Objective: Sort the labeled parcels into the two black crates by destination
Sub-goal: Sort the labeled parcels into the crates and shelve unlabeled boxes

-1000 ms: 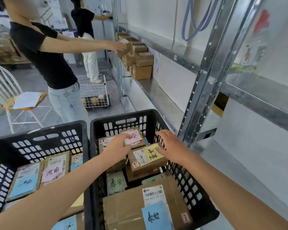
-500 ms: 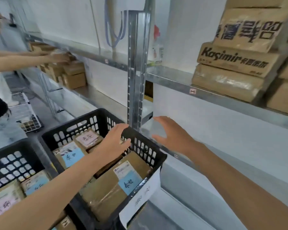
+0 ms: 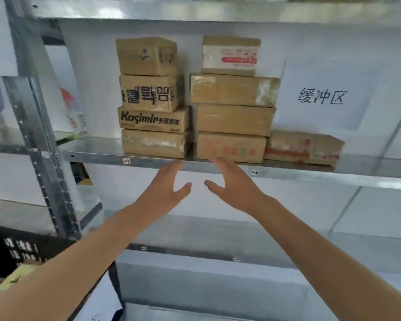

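Observation:
Brown taped parcels stand in two stacks on a metal shelf (image 3: pixel 333 176). The left stack (image 3: pixel 152 98) has a box printed "Kasimir" (image 3: pixel 153 119). The right stack (image 3: pixel 233 100) ends in a bottom box with faded red print (image 3: pixel 230 147). A flat parcel (image 3: pixel 302 148) lies to its right. My left hand (image 3: pixel 164 188) and my right hand (image 3: pixel 232 184) are raised side by side just below the shelf edge, fingers spread, holding nothing. Only a corner of one black crate (image 3: pixel 16 249) shows at the lower left.
A steel upright (image 3: pixel 42 158) rises at the left of the shelf bay. A white sheet with three handwritten characters (image 3: pixel 321 97) hangs on the back wall. A lower shelf (image 3: pixel 218 253) runs under my forearms. Another shelf (image 3: pixel 195 10) caps the bay.
My view swung from the crates up to the shelf. Both hands left the right crate and rose toward the shelf edge under the stacked boxes.

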### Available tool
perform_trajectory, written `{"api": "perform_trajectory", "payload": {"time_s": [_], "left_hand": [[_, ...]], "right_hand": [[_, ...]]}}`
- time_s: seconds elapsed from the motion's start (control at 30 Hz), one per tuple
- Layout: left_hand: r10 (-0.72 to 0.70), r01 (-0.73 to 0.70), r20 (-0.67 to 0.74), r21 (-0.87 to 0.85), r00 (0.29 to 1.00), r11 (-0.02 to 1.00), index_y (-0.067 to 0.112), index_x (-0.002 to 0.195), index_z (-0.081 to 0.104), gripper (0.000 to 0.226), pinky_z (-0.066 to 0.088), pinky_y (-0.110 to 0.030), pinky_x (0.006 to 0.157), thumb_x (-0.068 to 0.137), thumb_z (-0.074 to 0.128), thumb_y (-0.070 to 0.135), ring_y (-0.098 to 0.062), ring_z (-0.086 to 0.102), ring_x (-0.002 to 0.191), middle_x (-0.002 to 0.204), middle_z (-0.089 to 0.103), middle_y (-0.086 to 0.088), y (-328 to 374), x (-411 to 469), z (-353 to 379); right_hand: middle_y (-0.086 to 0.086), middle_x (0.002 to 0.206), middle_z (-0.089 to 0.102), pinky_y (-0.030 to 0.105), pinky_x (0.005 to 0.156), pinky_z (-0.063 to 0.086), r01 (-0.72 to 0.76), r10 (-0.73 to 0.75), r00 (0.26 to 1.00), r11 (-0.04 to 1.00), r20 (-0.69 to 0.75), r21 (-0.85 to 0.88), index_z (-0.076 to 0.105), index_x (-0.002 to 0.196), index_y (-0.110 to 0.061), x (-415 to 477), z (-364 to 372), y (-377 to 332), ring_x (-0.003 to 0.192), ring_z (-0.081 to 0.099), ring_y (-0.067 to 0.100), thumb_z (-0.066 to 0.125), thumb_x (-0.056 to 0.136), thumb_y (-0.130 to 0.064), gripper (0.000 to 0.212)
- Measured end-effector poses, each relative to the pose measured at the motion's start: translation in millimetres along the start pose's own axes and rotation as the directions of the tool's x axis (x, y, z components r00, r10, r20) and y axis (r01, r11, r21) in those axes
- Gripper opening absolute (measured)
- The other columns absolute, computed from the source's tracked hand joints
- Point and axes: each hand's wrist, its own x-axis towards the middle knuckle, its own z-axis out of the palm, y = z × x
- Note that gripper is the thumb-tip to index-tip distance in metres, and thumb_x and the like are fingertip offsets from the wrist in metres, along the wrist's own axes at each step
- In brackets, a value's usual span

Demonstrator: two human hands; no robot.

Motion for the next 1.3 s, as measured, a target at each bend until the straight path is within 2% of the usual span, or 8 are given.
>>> {"api": "perform_trajectory", "payload": {"time_s": [0.27,0.5,0.67,0.87,0.93,1.07,1.17,1.3], "left_hand": [[0.145,-0.133,0.085,-0.139,0.986,0.981,0.021,0.146,0.038,0.053,0.024,-0.017,0.102,0.097,0.055,0.029,-0.01,0.034,0.137,0.151,0.038,0.005,129.0,68.1,75.7],[0.099,-0.076,0.121,-0.181,0.988,0.981,0.012,0.145,0.039,0.053,0.035,-0.027,0.103,0.098,0.053,0.03,-0.018,0.042,0.132,0.145,0.043,-0.003,200.3,125.2,138.8],[-0.005,0.012,0.087,-0.081,0.996,0.997,0.002,0.137,0.042,0.051,0.03,-0.029,0.1,0.101,0.045,0.038,-0.023,0.034,0.135,0.142,0.04,-0.01,214.2,163.7,166.3],[-0.135,0.14,0.058,-0.086,0.989,0.986,0.003,0.154,0.003,0.087,0.015,-0.038,0.118,0.094,0.057,0.036,-0.028,0.008,0.147,0.16,0.008,-0.012,215.1,180.6,195.7],[-0.205,0.209,0.04,-0.159,0.978,0.965,0.004,0.154,-0.001,0.092,0.016,-0.039,0.118,0.092,0.06,0.034,-0.029,0.01,0.147,0.16,0.008,-0.011,216.3,186.7,204.5],[-0.374,0.369,0.076,-0.427,0.924,0.826,0.008,0.148,0.021,0.078,0.035,-0.043,0.111,0.088,0.065,0.032,-0.029,0.038,0.132,0.145,0.038,-0.012,214.8,198.4,214.5],[-0.358,0.337,0.069,-0.538,0.931,0.773,0.016,0.138,0.036,0.055,0.039,-0.033,0.093,0.091,0.061,0.031,-0.02,0.048,0.115,0.131,0.049,-0.002,218.5,191.4,212.1],[-0.337,0.272,0.009,-0.61,0.942,0.745,0.026,0.116,0.055,0.022,0.036,-0.029,0.073,0.095,0.051,0.032,-0.014,0.049,0.095,0.109,0.055,0.004,217.8,175.9,205.6]], "right_hand": [[-0.002,0.156,0.031,0.036,0.115,0.026,-0.19,0.186,0.976,0.982,-0.115,-0.017,0.027,0.152,-0.024,-48.0,-96.8,112.8,0.143,0.03,0.02,0.053,0.098,-0.04,0.061],[0.001,0.139,0.043,0.047,0.105,0.042,-0.301,0.315,0.93,0.948,-0.187,0.099,0.042,0.141,-0.023,-59.4,-150.2,191.0,0.125,0.048,0.025,0.054,0.092,-0.041,0.053],[0.008,0.138,0.041,0.036,0.099,0.037,-0.391,0.397,0.899,0.918,-0.187,0.069,0.034,0.146,-0.014,-43.5,-168.8,246.3,0.129,0.041,0.027,0.055,0.096,-0.025,0.055],[0.011,0.133,0.038,0.035,0.086,0.047,-0.468,0.488,0.865,0.868,-0.118,0.162,0.029,0.147,-0.007,-26.5,-163.8,290.5,0.11,0.051,0.025,0.052,0.098,-0.04,0.064],[0.011,0.135,0.039,0.041,0.093,0.048,-0.48,0.506,0.856,0.853,-0.103,0.204,0.028,0.148,-0.008,-21.5,-161.9,299.4,0.114,0.051,0.027,0.052,0.097,-0.042,0.066],[0.005,0.133,0.045,0.041,0.095,0.045,-0.498,0.578,0.812,0.758,-0.08,0.421,0.027,0.147,-0.007,-7.5,-163.7,311.8,0.116,0.048,0.024,0.048,0.098,-0.044,0.065],[0.003,0.134,0.047,0.041,0.098,0.045,-0.503,0.649,0.758,0.648,-0.069,0.572,0.041,0.141,-0.009,-3.5,-172.5,320.2,0.113,0.051,0.023,0.047,0.093,-0.054,0.066],[0.011,0.122,0.053,0.046,0.09,0.054,-0.51,0.7,0.706,0.607,-0.107,0.609,0.057,0.108,-0.009,-17.0,-176.7,334.8,0.098,0.059,0.026,0.048,0.091,-0.06,0.055]]}}
